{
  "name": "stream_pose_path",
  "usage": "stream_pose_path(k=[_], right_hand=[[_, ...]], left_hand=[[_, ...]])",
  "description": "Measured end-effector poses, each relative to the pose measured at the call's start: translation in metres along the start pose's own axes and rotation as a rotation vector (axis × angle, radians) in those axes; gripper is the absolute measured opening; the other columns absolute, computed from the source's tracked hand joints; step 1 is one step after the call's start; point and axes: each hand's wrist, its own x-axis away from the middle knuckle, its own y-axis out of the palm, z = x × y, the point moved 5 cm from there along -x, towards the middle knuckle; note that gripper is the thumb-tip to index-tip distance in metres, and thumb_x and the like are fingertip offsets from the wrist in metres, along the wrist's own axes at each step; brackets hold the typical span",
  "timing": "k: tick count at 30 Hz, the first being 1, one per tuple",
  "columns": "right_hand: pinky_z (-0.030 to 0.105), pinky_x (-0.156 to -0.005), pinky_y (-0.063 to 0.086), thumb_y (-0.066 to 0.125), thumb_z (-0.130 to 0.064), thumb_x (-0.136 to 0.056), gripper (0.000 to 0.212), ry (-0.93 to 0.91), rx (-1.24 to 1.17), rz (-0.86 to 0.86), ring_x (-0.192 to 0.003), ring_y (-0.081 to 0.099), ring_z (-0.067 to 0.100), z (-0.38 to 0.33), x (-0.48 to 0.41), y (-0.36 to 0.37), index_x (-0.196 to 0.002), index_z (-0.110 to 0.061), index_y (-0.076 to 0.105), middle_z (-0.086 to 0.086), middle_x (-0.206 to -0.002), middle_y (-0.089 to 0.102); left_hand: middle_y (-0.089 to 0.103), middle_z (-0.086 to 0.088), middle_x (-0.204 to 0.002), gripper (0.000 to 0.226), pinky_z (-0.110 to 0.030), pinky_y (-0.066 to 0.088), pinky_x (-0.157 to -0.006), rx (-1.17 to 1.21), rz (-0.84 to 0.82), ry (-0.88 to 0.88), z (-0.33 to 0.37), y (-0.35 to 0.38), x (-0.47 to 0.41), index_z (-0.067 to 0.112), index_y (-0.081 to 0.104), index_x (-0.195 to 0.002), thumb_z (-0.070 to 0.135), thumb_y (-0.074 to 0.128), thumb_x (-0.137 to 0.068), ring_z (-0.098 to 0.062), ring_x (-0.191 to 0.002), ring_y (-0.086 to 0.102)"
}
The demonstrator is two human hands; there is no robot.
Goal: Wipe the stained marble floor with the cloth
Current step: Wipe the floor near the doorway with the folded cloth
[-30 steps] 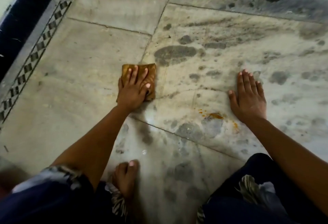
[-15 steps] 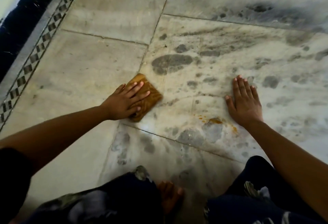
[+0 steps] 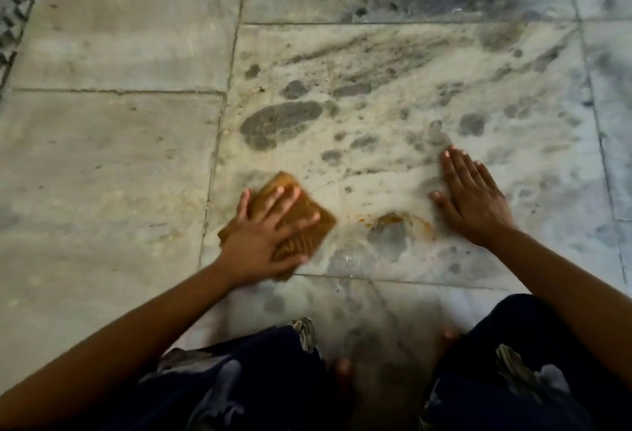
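A folded orange-brown cloth [image 3: 309,227] lies flat on the marble floor [image 3: 113,164], near a tile joint. My left hand [image 3: 263,241] presses down on the cloth with fingers spread across it. An orange stain [image 3: 393,218] marks the tile just right of the cloth, around a grey patch. My right hand [image 3: 470,198] rests flat on the floor to the right of that stain, fingers together, holding nothing. Dark grey blotches [image 3: 278,121] cover the tile beyond both hands.
A black-and-white patterned border strip [image 3: 15,10] runs along the far left. My knees in dark patterned trousers [image 3: 260,376] fill the bottom of the view, with bare toes [image 3: 343,367] between them. Plainer marble tiles lie to the left.
My left hand has slid the cloth to the right, over the tile joint and closer to the orange stain. My right hand stays planted. The view has shifted left.
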Motion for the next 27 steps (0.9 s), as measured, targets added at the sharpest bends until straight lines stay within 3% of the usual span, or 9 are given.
stream_pose_path(k=[5,8,11,14,20,24,27], right_hand=[[0.029,-0.116,-0.005,0.005,-0.060,-0.088,0.079,0.047,-0.008,-0.045,-0.142,-0.009,0.015,0.004,0.033,0.002,-0.148,-0.009,-0.003,0.004,-0.154,-0.011],[0.031,-0.117,-0.004,0.004,-0.062,-0.087,0.082,0.148,-0.017,-0.038,-0.142,-0.010,0.014,0.007,0.052,0.007,-0.149,-0.008,-0.001,0.008,-0.155,-0.008],[0.030,-0.116,-0.006,0.003,-0.063,-0.086,0.082,0.215,-0.048,-0.035,-0.141,-0.011,0.013,0.011,0.066,0.011,-0.148,-0.010,-0.004,0.003,-0.153,-0.012],[0.030,-0.116,-0.008,0.003,-0.064,-0.086,0.081,0.247,-0.056,-0.046,-0.142,-0.014,0.013,0.011,0.073,0.012,-0.148,-0.013,-0.007,0.001,-0.153,-0.015],[0.028,-0.115,-0.005,-0.003,-0.064,-0.081,0.084,0.245,-0.096,-0.083,-0.144,-0.008,0.012,0.014,0.075,0.008,-0.149,-0.016,-0.004,0.001,-0.157,-0.009],[0.027,-0.115,-0.005,-0.001,-0.063,-0.080,0.084,0.453,-0.151,0.031,-0.145,-0.002,0.014,0.034,0.083,0.003,-0.150,-0.017,0.001,0.000,-0.157,-0.004],[0.028,-0.115,-0.003,0.005,-0.057,-0.086,0.076,0.525,-0.176,0.124,-0.145,0.002,0.017,0.036,0.089,0.012,-0.150,-0.016,0.005,0.002,-0.158,0.000]], left_hand=[[-0.005,-0.001,-0.159,0.073,-0.061,-0.004,-0.110,0.020,-0.005,-0.271,0.012,-0.018,-0.095,0.048,-0.001,-0.145,0.077,0.009,-0.078,-0.028,-0.145,-0.008],[-0.013,0.000,-0.158,0.070,-0.059,-0.015,-0.107,0.033,-0.051,-0.170,0.076,-0.014,-0.108,0.048,-0.006,-0.144,0.075,0.008,-0.082,-0.029,-0.144,-0.014],[0.010,-0.003,-0.159,0.063,-0.059,-0.002,-0.108,0.065,0.008,0.022,0.121,-0.002,-0.065,0.045,0.011,-0.146,0.067,0.024,-0.089,-0.030,-0.145,0.005],[0.026,-0.003,-0.155,0.056,-0.059,0.005,-0.110,0.036,0.070,0.024,0.097,0.008,-0.030,0.042,0.022,-0.145,0.059,0.025,-0.091,-0.028,-0.142,0.016],[-0.006,0.002,-0.159,0.059,-0.059,-0.003,-0.111,0.127,-0.048,-0.337,0.059,-0.019,-0.131,0.043,0.002,-0.147,0.059,0.021,-0.093,-0.027,-0.145,-0.010],[-0.008,-0.001,-0.159,0.060,-0.061,-0.005,-0.112,0.131,-0.066,-0.195,0.117,-0.021,-0.172,0.040,0.004,-0.148,0.059,0.021,-0.093,-0.026,-0.145,-0.010],[0.010,-0.002,-0.159,0.061,-0.063,0.017,-0.109,0.119,-0.031,0.009,0.156,-0.006,-0.111,0.038,0.021,-0.147,0.058,0.026,-0.089,-0.027,-0.146,0.009]])
